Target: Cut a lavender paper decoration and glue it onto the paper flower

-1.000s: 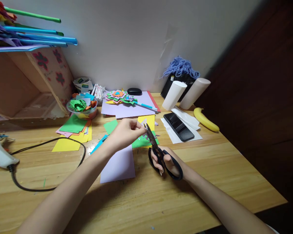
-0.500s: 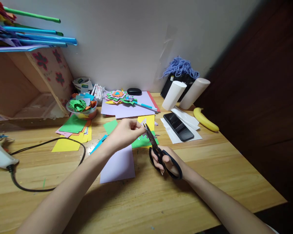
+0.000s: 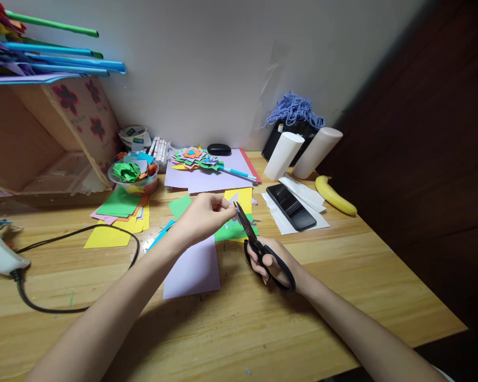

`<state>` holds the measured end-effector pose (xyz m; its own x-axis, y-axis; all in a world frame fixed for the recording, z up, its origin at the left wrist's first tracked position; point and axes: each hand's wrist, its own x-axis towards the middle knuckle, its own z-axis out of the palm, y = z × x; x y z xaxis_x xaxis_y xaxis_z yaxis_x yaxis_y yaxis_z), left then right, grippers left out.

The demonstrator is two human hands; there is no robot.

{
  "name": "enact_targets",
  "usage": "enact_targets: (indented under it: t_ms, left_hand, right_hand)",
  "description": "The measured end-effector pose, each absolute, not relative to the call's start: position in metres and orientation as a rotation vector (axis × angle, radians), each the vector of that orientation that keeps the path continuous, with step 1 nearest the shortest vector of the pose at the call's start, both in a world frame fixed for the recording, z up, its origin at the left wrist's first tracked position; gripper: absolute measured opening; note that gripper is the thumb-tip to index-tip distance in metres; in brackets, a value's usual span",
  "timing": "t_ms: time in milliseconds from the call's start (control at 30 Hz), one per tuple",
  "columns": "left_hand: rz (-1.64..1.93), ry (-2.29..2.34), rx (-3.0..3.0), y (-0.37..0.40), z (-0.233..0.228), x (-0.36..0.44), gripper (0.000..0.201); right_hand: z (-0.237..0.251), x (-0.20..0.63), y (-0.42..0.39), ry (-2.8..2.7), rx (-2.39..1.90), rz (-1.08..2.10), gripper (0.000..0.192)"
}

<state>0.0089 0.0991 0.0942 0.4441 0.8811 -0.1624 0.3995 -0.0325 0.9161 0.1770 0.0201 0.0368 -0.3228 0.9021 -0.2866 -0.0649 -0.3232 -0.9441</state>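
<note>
My left hand (image 3: pixel 203 216) pinches a small lilac paper cutout (image 3: pixel 235 200) above the desk. My right hand (image 3: pixel 274 263) grips black scissors (image 3: pixel 255 243) by their handles. The blades point up and left and meet the lilac piece at its lower edge. Under both hands lie a green sheet (image 3: pixel 231 231) and a yellow sheet (image 3: pixel 241 197), with tiny lilac offcuts on them. A larger lilac sheet (image 3: pixel 192 269) lies flat just below my left wrist.
A wooden desk (image 3: pixel 231 323) stands against a white wall. On it: a phone (image 3: pixel 290 206) on white paper, a banana (image 3: pixel 334 195), two white rolls (image 3: pixel 302 154), a bowl of paper scraps (image 3: pixel 133 175), stacked coloured sheets (image 3: pixel 119 212), layered cutouts (image 3: pixel 195 157), a glue gun (image 3: pixel 2 254) with black cable.
The scissors and my right hand have shifted slightly up toward the paper and the handles have drawn closer together. My left hand has barely moved.
</note>
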Motion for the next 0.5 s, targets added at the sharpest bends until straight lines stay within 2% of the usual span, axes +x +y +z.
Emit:
enact_targets:
  t_ms: [500]
  left_hand:
    - [0.577, 1.122, 1.641, 0.0984, 0.0955, 0.0096, 0.017]
  right_hand:
    - [0.0428, 0.1752, 0.0184, -1.229, -1.217, 1.689, 0.069]
